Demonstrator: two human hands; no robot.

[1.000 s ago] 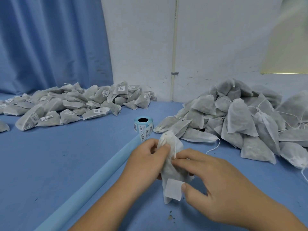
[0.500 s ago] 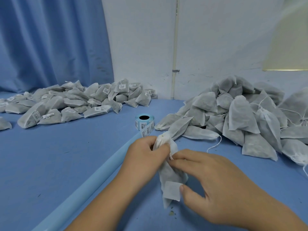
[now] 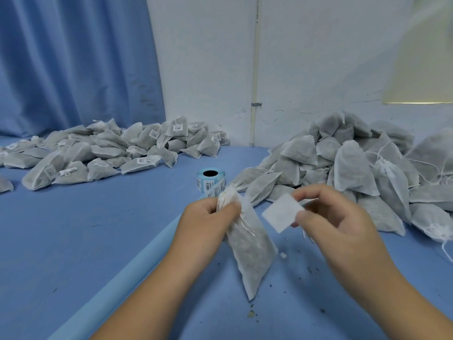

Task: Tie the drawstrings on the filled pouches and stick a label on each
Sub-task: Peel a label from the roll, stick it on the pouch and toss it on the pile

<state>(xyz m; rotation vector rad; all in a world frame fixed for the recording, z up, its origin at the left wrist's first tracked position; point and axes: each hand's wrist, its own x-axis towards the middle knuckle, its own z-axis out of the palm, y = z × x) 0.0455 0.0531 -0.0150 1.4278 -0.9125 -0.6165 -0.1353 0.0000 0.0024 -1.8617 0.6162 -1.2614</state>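
The right hand (image 3: 343,231) has lifted off the pouch (image 3: 247,241), fingers now pinching a white label (image 3: 282,214) just beside it. The left hand (image 3: 208,222) still pinches the cinched neck, so sticking likely comes next. Beyond sits the label roll (image 3: 210,180), then unlabelled pouches (image 3: 355,165) toward the bench's far right.

Bare blue table (image 3: 85,241) open at left and near front. Labelled pouch heap (image 3: 110,150) blocks far left; unlabelled pouch heap (image 3: 355,168) crowds right. Label roll (image 3: 211,179) stands between heaps, just beyond hands.
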